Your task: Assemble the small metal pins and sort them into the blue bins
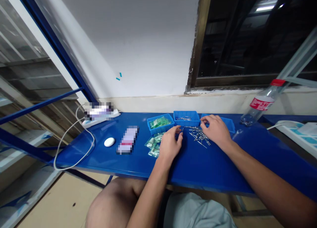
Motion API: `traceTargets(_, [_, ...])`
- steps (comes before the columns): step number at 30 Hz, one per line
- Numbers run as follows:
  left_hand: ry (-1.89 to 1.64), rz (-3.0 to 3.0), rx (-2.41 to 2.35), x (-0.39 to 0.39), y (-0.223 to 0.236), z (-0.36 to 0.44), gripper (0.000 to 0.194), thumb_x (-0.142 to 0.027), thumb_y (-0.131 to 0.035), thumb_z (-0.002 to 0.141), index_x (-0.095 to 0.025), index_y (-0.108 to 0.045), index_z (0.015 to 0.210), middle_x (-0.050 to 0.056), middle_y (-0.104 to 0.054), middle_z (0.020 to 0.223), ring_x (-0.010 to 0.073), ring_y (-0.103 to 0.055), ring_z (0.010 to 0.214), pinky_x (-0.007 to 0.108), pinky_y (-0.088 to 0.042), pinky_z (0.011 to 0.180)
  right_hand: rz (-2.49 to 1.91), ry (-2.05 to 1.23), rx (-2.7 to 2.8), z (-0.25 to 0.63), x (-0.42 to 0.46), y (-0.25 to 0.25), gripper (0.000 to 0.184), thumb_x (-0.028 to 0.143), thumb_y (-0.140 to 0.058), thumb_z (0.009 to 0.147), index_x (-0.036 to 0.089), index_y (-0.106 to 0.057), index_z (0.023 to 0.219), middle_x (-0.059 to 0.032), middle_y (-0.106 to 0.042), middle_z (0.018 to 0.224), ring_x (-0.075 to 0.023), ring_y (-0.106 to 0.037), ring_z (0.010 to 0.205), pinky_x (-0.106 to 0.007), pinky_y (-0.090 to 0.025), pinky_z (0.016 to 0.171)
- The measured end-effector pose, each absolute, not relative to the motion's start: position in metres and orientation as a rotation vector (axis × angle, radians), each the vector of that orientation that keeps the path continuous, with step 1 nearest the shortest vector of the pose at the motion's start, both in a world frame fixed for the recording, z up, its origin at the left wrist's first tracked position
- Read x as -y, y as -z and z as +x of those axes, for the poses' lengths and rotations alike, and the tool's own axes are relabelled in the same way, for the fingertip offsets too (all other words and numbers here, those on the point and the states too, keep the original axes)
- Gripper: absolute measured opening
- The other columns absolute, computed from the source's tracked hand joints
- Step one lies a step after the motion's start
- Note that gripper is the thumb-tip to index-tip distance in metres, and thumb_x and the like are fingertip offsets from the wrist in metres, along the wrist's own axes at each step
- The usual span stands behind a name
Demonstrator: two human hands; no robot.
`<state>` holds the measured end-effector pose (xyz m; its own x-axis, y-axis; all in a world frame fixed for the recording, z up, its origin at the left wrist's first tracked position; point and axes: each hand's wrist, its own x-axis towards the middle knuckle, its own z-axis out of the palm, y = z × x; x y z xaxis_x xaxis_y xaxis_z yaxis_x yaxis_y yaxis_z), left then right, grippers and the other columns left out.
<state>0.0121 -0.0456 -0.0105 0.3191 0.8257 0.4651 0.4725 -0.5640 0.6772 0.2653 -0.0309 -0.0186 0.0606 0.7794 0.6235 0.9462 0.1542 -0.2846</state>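
While near thin steel pins [198, 136], bare hands [170, 144] [216, 130]

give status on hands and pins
Left hand beside pile, right hand at its far edge, grip unclear. Loose metal pins on blue tabletop. Green packets left of left hand.

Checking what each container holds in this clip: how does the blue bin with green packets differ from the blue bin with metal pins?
The packet bin, a rectangular blue plastic bin, is well filled with green plastic packets, while the pin bin, a rectangular blue plastic bin, holds only a small bunch of thin metal pins. The packet bin sits turned at an angle; the pin bin sits squarer to the wall. Both are open-topped and stand on the blue table.
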Motion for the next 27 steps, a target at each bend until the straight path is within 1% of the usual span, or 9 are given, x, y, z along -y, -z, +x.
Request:
traceTargets(2, [-1.139,2.184,-1.159,0.046,0.01,0.012,0.034,-0.019,-0.062,0.099,-0.022,-0.066,0.133,0.009,-0.078,0.12,0.0255,-0.076,0.111,0.042,-0.061,0.101,-1.703,0.298,1.761,0.269,0.03,0.021,0.014,0.028,-0.058,0.093,0.022,-0.071,0.091,-0.0081,-0.075,0.089,-0.0305,-0.063,0.088,-0.045,-0.048,0.085])
traceTargets(5, [-1.141,2.192,-1.17,0.046,0.01,0.011,0.033,-0.02,-0.061,0.1,-0.022,-0.066,0.133,0.009,-0.078,0.121,0.0258,-0.075,0.111,0.042,-0.06,0.101,-1.723,0.299,1.758,0.269,0.03,0.022,0.015,0.032,-0.059,0.095,0.023,-0.071,0.092,-0.0073,-0.076,0.087,-0.0309,-0.062,0.088,-0.043,-0.046,0.081])
traceTargets(10, [-1.133,2.202,-1.187,0.046,0.011,0.011,0.032,-0.022,-0.06,0.101,-0.022,-0.066,0.132,0.008,-0.079,0.12,0.0261,-0.075,0.11,0.04,-0.061,0.098,-1.775,0.372,1.733,0.268,0.032,0.02,0.019,0.038,-0.06,0.096,0.023,-0.071,0.097,-0.0103,-0.076,0.094,-0.034,-0.06,0.093,-0.047,-0.046,0.082])
traceTargets(14, [-1.175,2.196,-1.195,0.047,0.009,0.011,0.03,-0.025,-0.06,0.102,-0.023,-0.067,0.132,0.008,-0.079,0.12,0.0254,-0.075,0.109,0.04,-0.06,0.099,-1.625,0.381,1.785,0.253,0.038,0.015,0.019,0.035,-0.058,0.099,0.023,-0.073,0.101,-0.0129,-0.074,0.106,-0.0378,-0.059,0.11,-0.055,-0.047,0.094])
traceTargets(17, [-1.238,2.172,-1.204,0.049,0.004,0.011,0.026,-0.03,-0.056,0.106,-0.023,-0.069,0.126,0.008,-0.078,0.121,0.0247,-0.074,0.11,0.038,-0.059,0.101,-1.319,0.151,1.97,0.226,0.047,0.014,0.017,0.028,-0.059,0.1,0.025,-0.073,0.108,-0.0114,-0.073,0.109,-0.034,-0.061,0.113,-0.054,-0.05,0.102])
traceTargets(19, [-1.279,2.151,-1.212,0.051,0.0,0.01,0.025,-0.033,-0.052,0.108,-0.023,-0.071,0.122,0.008,-0.077,0.122,0.0246,-0.073,0.113,0.037,-0.058,0.102,-1.097,-0.034,2.148,0.205,0.056,0.015,0.026,0.021,-0.061,0.096,0.026,-0.072,0.119,-0.0106,-0.072,0.122,-0.033,-0.059,0.123,-0.055,-0.05,0.108])
traceTargets(22, [-1.335,2.132,-1.216,0.055,-0.007,0.009,0.028,-0.033,-0.047,0.11,-0.023,-0.071,0.118,0.007,-0.077,0.12,0.0242,-0.072,0.114,0.037,-0.056,0.104,-0.868,-0.192,2.371,0.178,0.069,0.015,0.043,0.021,-0.068,0.092,0.025,-0.069,0.134,-0.011,-0.064,0.144,-0.034,-0.049,0.143,-0.057,-0.042,0.121])
traceTargets(24, [-1.353,2.136,-1.219,0.057,-0.009,0.008,0.029,-0.033,-0.045,0.111,-0.023,-0.071,0.116,0.007,-0.077,0.119,0.024,-0.071,0.114,0.037,-0.055,0.104,-0.803,-0.256,2.459,0.167,0.075,0.014,0.043,0.023,-0.07,0.093,0.026,-0.07,0.135,-0.0094,-0.065,0.145,-0.0327,-0.05,0.143,-0.054,-0.039,0.124])
traceTargets(27, [-1.349,2.156,-1.214,0.058,-0.01,0.008,0.03,-0.033,-0.044,0.111,-0.024,-0.071,0.115,0.007,-0.077,0.118,0.0242,-0.071,0.114,0.037,-0.054,0.104,-0.799,-0.314,2.522,0.161,0.079,0.012,0.041,0.022,-0.069,0.094,0.025,-0.071,0.135,-0.0087,-0.068,0.142,-0.0316,-0.052,0.142,-0.05,-0.04,0.125])
